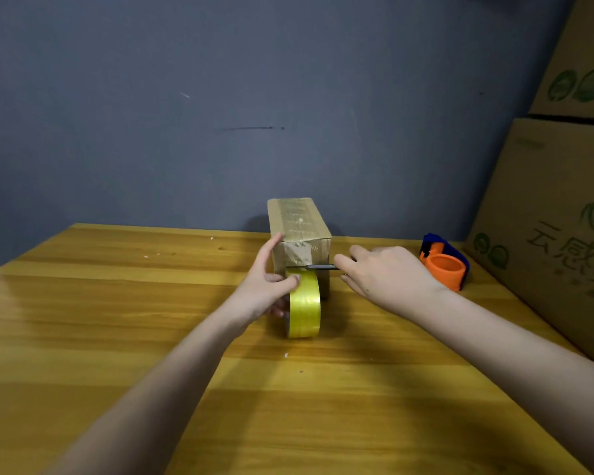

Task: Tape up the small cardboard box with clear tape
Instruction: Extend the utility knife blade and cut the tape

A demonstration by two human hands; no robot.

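Box (300,231) stands on the table (117,320), tape along its top. Left hand (266,289) grips the tape roll (304,305) against it; right hand (388,274) pinches a blade (319,267) at the tape.

You have a wooden table (117,320) before you. On it stands the small cardboard box (300,234) near the far edge, an orange and blue tape dispenser (444,262) to its right, and large cartons (556,214) stacked at the right side.
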